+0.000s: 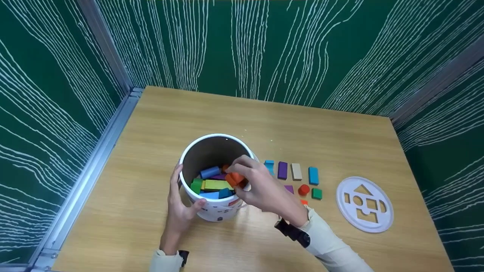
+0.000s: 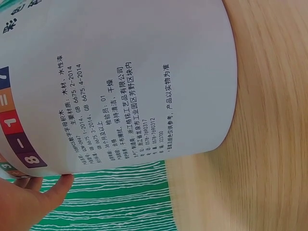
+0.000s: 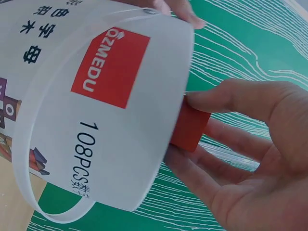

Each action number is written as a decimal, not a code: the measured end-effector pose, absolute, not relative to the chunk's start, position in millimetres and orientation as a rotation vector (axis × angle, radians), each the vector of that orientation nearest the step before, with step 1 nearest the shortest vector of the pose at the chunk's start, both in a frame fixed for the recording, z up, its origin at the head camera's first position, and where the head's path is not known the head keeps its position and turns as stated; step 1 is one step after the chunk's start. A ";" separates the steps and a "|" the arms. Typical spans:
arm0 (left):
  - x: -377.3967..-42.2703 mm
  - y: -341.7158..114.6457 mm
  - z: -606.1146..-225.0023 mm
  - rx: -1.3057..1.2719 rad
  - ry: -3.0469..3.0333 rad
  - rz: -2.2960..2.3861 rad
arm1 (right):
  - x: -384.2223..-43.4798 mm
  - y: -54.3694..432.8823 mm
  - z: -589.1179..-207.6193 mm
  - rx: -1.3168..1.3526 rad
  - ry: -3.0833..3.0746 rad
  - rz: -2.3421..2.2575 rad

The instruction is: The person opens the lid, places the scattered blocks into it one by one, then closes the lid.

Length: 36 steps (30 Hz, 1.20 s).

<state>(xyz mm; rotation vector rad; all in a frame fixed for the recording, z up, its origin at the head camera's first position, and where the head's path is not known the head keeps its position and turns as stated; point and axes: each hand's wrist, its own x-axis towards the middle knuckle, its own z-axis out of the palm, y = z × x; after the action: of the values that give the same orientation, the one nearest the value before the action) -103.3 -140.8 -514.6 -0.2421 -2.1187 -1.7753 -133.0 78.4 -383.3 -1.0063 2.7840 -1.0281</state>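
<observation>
A white bucket [image 1: 211, 214] stands on the table with several colored blocks inside, among them a blue cylinder [image 1: 210, 172] and a yellow-green block [image 1: 217, 184]. My left hand [image 1: 182, 213] holds it at the rim on the left, thumb at the front. In the left wrist view, fingertips [image 2: 60, 185] press against the printed side of the bucket. Over the right part of the opening, my right hand [image 1: 261, 187] pinches a red-orange block [image 3: 192, 127] between thumb and fingers. That block overlaps the bucket's rim in the right wrist view.
Right of the bucket lie several blocks, including a purple block [image 1: 282, 170], a beige block [image 1: 296, 172], a blue block [image 1: 313, 175], a red cylinder [image 1: 303, 189] and a green block [image 1: 317, 193]. Farther right is a white lid [image 1: 347, 212] with shaped holes. Green, white-lined panels surround the table.
</observation>
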 end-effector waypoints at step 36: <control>-105.0 -141.3 -523.5 -0.286 -2.105 -1.711 | -158.4 56.7 -399.9 -1.035 2.716 -0.838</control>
<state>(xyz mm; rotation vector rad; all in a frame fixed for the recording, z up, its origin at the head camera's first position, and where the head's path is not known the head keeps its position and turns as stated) -105.0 -141.3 -523.5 -0.2863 -2.1053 -1.7107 -158.4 56.7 -399.9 -1.0348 2.7161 -0.8381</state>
